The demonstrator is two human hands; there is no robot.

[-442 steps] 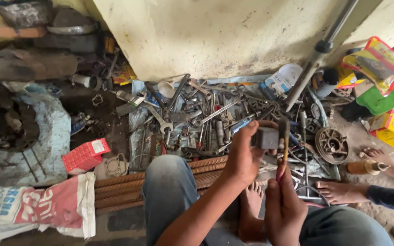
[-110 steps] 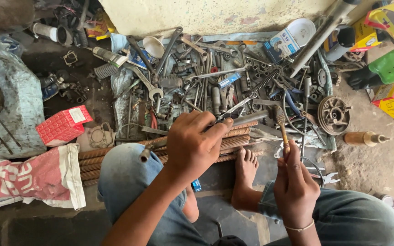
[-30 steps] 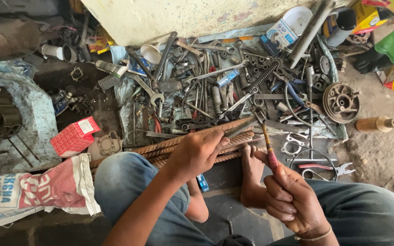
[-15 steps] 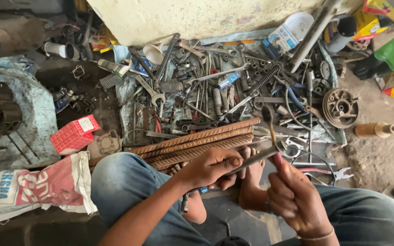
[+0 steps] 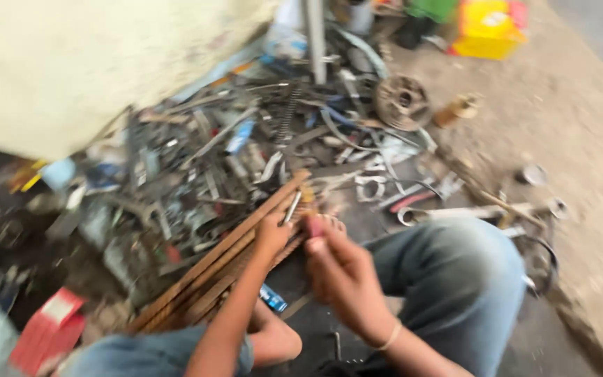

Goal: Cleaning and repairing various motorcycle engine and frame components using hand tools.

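Sitting on the ground (image 5: pixel 594 181) with knees in blue jeans (image 5: pixel 462 279), both arms stretched forward over a bundle of rusty ribbed steel rods (image 5: pixel 225 255). Left hand (image 5: pixel 272 234) resting on the upper end of the rods, fingers curled and closed around a thin grey metal piece (image 5: pixel 292 207), maybe a small tool; exact kind not possible to tell because of motion blur. Right hand (image 5: pixel 340 269) just beside the left one, fingers bent together and pinching a small reddish handle (image 5: pixel 314 225), with a thin bracelet (image 5: pixel 389 338) on the wrist. Both hands close together, almost touching, above the near end of the rods.

Lying diagonally, the rods run from the lower left toward the middle of the ground, passing under the left forearm. Beyond the rods, spread along the pale wall (image 5: pixel 106 63), a big heap of grey metal tools and parts (image 5: pixel 204 160): wrenches, springs, bars. Further, near the top of the view, a round rusty wheel-like part (image 5: pixel 400 101) and beside it a small brown bottle-like thing (image 5: pixel 458 108). At the top right corner, a yellow box (image 5: pixel 486 28). At the lower left corner, a red box (image 5: pixel 50 328). Under the left elbow, a small blue item (image 5: pixel 272 299) on the dark ground.
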